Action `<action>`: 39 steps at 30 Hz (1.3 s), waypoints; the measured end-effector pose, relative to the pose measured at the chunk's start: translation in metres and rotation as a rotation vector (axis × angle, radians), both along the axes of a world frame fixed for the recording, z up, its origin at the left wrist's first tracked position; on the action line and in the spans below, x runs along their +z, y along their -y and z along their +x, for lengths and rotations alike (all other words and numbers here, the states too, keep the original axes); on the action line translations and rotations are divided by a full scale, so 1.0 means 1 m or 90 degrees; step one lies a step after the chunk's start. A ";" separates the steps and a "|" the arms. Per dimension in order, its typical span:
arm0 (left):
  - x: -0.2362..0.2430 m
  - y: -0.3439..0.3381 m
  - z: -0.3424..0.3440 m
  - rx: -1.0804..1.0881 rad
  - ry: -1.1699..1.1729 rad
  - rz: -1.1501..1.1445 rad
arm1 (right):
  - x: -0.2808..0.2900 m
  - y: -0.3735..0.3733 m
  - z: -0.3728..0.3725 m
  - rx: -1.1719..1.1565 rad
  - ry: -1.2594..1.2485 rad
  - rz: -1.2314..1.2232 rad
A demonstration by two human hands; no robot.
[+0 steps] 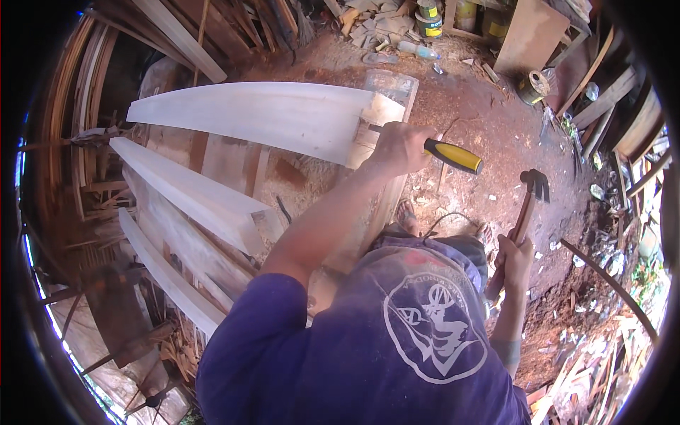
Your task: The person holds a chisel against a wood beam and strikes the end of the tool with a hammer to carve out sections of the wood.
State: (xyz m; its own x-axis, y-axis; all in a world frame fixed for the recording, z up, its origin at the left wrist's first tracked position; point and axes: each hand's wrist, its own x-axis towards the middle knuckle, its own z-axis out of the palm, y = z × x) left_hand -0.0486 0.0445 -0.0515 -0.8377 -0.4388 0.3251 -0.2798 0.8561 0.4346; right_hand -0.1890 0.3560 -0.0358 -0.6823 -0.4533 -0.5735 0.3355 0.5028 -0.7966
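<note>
Chisel (454, 156) sits in the left hand (401, 150), which is closed round it; its long axis runs from the yellow-and-black butt on the right to the tip over the board's (248, 117) right end. The right hand (514, 256) grips the hammer (525, 214), its head to the right of the butt and well apart. The left hand hides the chisel's middle; whether the tip touches wood, I cannot tell.
</note>
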 end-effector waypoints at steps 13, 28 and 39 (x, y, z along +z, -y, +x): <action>-0.007 0.005 -0.008 0.035 -0.010 0.034 | -0.018 -0.002 0.000 0.000 -0.037 0.009; -0.007 0.005 -0.016 0.080 -0.001 0.030 | 0.027 0.032 -0.010 -0.334 -0.295 -0.353; -0.007 0.003 -0.017 0.086 0.069 0.010 | 0.022 0.017 -0.033 -0.305 -0.304 -0.263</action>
